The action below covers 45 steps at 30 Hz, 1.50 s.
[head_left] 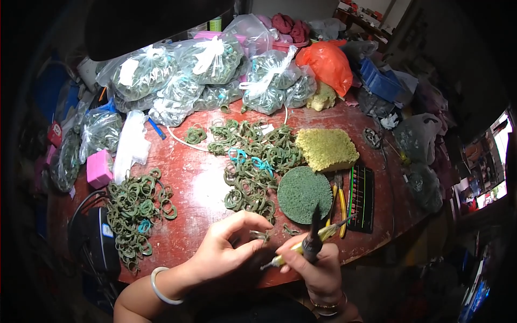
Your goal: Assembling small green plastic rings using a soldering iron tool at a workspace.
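My left hand [230, 243], a pale bangle on its wrist, pinches a small dark-green ring [260, 235] between thumb and fingertips over the front of the table. Close beside it on the right, my right hand [318, 265] is closed around a black pen-shaped tool [311, 245] that points up and away. A slim yellow-handled tool [291, 252] lies across the same hand, its metal tip toward the left. Just beyond the hands sit a heap of green rings [245, 185] with a few turquoise ones and a round green porous block [305, 194].
Another ring heap [137, 210] lies at left by a black box [102, 237] with cables. A yellow sponge-like block [327, 149], yellow-handled pliers [342, 207] and a black tray [361, 199] stand at right. Tied clear bags [210, 59] of rings line the back of the red table [188, 237].
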Each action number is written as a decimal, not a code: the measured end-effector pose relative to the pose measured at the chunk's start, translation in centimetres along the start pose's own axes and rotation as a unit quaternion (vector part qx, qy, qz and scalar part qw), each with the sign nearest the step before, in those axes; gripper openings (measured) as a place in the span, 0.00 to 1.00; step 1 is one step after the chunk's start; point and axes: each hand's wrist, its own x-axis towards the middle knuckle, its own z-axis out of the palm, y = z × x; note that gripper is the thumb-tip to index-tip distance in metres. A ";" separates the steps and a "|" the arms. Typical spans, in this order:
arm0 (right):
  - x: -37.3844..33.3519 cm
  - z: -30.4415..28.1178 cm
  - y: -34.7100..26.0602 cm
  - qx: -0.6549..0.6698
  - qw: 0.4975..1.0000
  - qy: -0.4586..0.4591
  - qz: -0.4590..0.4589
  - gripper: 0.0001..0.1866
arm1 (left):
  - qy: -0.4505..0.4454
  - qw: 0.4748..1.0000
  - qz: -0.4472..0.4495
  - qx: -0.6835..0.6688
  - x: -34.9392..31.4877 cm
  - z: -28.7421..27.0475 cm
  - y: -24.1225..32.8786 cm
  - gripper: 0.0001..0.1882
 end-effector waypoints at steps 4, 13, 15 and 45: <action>0.0 0.5 0.7 -0.021 0.987 0.093 -0.125 0.08 | 0.000 1.000 -0.011 0.004 0.2 0.0 0.5 0.16; 1.4 0.9 2.3 -0.209 0.946 0.076 -0.237 0.21 | -0.039 0.995 -0.082 -0.052 -0.1 0.4 0.5 0.14; 1.5 1.1 2.1 -0.264 0.921 0.111 -0.265 0.20 | -0.042 0.992 -0.078 -0.091 0.1 0.4 0.2 0.14; 1.3 -1.1 1.3 -0.212 0.951 0.105 -0.198 0.18 | -0.115 0.943 -0.227 -0.213 0.4 -0.8 -0.1 0.13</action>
